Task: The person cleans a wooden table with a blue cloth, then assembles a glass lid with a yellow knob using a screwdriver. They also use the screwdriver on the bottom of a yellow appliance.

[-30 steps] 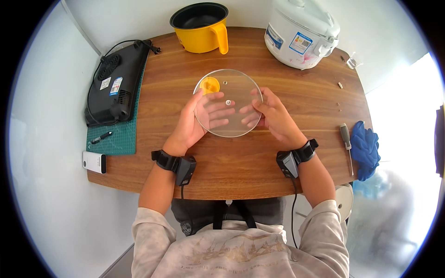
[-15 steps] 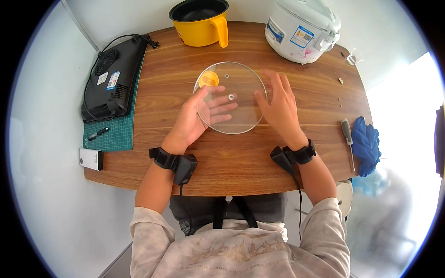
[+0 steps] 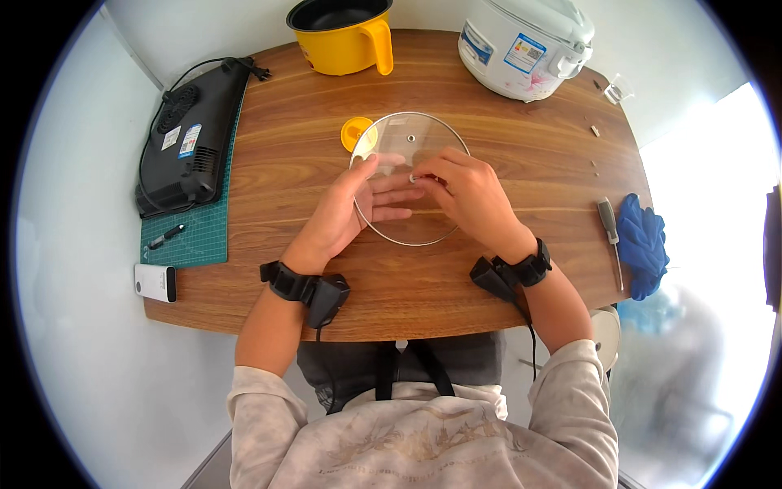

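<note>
Brown wood-grain tbl [image 3: 542, 183] by pale-grey walls [image 3: 73, 204], w/ v bright light [image 3: 717, 179] at far R.

Left grip [image 3: 346, 204] palm up, fingers stretched nearly straight toward right grip [image 3: 472, 196], thumb spread apart from them. Right grip palm down, fingers curled, thumb and index drawn together near the left grip's fingertips. Left forearm [image 3: 270, 336] runs back and outward from its grip; right forearm [image 3: 558, 308] likewise. Both elbows bent.
</note>
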`<state>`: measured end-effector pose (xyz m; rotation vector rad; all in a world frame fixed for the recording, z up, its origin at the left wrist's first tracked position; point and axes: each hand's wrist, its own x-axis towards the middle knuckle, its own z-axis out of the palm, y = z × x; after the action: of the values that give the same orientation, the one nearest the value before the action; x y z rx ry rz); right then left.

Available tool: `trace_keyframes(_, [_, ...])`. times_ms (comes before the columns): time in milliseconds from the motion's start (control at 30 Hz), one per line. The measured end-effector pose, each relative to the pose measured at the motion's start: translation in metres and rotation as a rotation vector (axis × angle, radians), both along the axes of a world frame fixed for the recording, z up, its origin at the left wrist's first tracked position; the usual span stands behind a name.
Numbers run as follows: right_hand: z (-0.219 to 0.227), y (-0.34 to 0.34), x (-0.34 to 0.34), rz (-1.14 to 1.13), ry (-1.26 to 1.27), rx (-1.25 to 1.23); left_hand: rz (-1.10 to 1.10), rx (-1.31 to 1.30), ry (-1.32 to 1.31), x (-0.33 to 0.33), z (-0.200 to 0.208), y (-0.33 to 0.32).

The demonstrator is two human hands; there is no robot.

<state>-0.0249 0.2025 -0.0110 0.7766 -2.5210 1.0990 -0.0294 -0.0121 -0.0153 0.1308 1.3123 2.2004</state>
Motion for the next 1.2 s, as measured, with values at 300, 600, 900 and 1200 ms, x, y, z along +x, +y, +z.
trace_keyframes(300, [0.024, 0.009, -0.003, -0.23, -0.035, -0.268, 0.129, -0.056, 0.155, 0.004, 0.016, -0.008])
trace_keyframes(600, [0.056, 0.068, -0.01, -0.488, 0.077, -0.581, 0.241, -0.589, 0.87, 0.013, 0.03, -0.014])
trace_keyframes(900, [0.036, 0.096, -0.014, -0.489, -0.047, -0.59, 0.046, -0.92, 1.466, 0.022, 0.026, 0.005])
trace_keyframes(1200, [0.03, 0.103, -0.013, -0.473, -0.111, -0.632, -0.045, -1.056, 1.474, 0.02, 0.017, 0.007])
